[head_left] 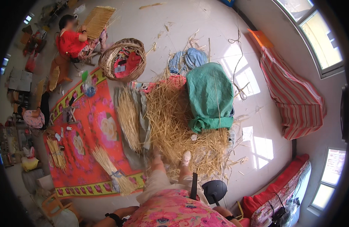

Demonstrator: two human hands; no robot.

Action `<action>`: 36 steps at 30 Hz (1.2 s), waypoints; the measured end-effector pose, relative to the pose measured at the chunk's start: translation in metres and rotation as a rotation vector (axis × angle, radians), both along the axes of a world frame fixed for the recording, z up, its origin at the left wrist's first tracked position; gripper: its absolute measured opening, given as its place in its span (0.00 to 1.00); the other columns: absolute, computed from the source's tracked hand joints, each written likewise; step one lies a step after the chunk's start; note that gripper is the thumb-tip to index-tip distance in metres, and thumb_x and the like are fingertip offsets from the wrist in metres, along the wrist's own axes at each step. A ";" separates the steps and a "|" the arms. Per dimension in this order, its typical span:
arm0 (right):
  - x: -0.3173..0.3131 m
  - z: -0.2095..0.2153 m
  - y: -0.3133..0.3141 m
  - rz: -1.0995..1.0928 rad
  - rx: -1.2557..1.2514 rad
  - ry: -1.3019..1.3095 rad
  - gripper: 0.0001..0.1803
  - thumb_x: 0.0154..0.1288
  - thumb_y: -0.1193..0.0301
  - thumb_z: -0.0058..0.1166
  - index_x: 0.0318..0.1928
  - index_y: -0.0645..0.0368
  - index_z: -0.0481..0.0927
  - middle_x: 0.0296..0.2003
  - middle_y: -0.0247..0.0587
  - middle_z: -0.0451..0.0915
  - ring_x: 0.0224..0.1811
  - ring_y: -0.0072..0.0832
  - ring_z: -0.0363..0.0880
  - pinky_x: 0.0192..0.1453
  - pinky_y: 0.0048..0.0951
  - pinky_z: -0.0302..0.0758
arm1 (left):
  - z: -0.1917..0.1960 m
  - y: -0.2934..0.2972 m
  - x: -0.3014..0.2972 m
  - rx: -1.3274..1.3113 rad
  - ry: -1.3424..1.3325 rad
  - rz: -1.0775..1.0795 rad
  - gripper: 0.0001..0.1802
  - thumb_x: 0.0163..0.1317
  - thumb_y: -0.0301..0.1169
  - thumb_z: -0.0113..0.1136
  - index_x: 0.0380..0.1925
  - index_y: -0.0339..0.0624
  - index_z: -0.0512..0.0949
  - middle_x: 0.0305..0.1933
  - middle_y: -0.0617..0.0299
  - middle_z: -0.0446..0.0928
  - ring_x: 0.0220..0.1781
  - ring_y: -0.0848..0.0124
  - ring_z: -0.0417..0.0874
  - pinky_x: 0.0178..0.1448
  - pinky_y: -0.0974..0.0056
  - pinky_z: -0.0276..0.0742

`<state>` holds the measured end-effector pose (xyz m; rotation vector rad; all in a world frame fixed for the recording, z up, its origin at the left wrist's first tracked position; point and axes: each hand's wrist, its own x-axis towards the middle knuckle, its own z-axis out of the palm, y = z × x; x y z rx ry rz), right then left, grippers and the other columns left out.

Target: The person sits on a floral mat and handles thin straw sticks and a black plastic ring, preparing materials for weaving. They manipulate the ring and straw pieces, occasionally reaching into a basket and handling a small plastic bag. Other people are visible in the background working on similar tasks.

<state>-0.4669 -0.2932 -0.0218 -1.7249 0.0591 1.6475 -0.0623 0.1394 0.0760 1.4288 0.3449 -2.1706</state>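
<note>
My left hand (128,211), with a black band at its wrist, is low beside my floral top, and its fingers are hidden against my side. On the other side, my right hand (221,212) shows only in part beside a round black object (215,191); its fingers are hidden too. My feet are in a loose heap of straw (168,113). A green cloth-covered bulk (210,92) sits on the heap's right part. Left of the heap lies a long bundle of straw (128,117). A tied straw bundle (110,166) rests on the red floral mat (87,147).
A wicker basket (141,51) holding cloth and small items stands ahead. Blue cloth (195,56) lies behind the green bulk. At far left, a person in red (70,43) handles a straw panel (98,22); another person sits farther left. Striped cloth (291,90) lines the right wall.
</note>
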 end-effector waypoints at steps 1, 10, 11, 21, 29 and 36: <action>-0.003 0.012 0.006 -0.363 -0.157 0.208 0.16 0.57 0.62 0.50 0.41 0.60 0.77 0.28 0.47 0.80 0.35 0.37 0.81 0.40 0.42 0.77 | -0.001 0.015 -0.004 0.082 0.027 0.111 0.27 0.70 0.44 0.43 0.60 0.35 0.65 0.59 0.58 0.71 0.57 0.71 0.72 0.63 0.67 0.62; 0.054 0.055 0.048 -0.896 -0.469 0.482 0.15 0.59 0.65 0.47 0.43 0.60 0.77 0.33 0.48 0.80 0.39 0.36 0.81 0.41 0.40 0.77 | -0.011 0.064 0.053 0.140 -0.012 0.054 0.23 0.67 0.42 0.45 0.54 0.37 0.70 0.53 0.56 0.74 0.52 0.69 0.75 0.59 0.64 0.66; 0.058 0.056 0.049 -0.900 -0.482 0.490 0.15 0.60 0.65 0.47 0.43 0.60 0.77 0.34 0.48 0.80 0.40 0.35 0.80 0.42 0.40 0.77 | -0.015 0.069 0.057 0.142 -0.017 0.041 0.22 0.67 0.42 0.45 0.53 0.37 0.70 0.52 0.56 0.75 0.51 0.69 0.75 0.58 0.64 0.66; -0.009 0.056 0.038 -0.827 -0.243 -0.014 0.14 0.62 0.67 0.45 0.45 0.60 0.77 0.40 0.50 0.80 0.44 0.34 0.80 0.43 0.39 0.77 | -0.091 0.084 0.075 0.177 -0.027 -0.209 0.18 0.64 0.40 0.48 0.45 0.40 0.75 0.45 0.54 0.78 0.46 0.67 0.78 0.53 0.61 0.70; 0.322 -0.138 -0.089 -1.409 -0.390 -0.068 0.15 0.67 0.63 0.48 0.42 0.64 0.77 0.35 0.38 0.80 0.36 0.23 0.77 0.39 0.25 0.73 | -0.180 0.007 0.157 -0.013 -0.273 -0.944 0.15 0.62 0.38 0.49 0.39 0.41 0.79 0.39 0.53 0.80 0.41 0.65 0.80 0.49 0.59 0.73; 0.426 -0.251 -0.010 -1.138 -0.028 -0.080 0.16 0.69 0.65 0.45 0.51 0.61 0.75 0.39 0.40 0.81 0.39 0.27 0.79 0.47 0.28 0.75 | -0.256 -0.265 0.213 -0.407 -0.590 -0.009 0.09 0.66 0.30 0.49 0.37 0.37 0.76 0.35 0.55 0.79 0.37 0.68 0.80 0.43 0.66 0.75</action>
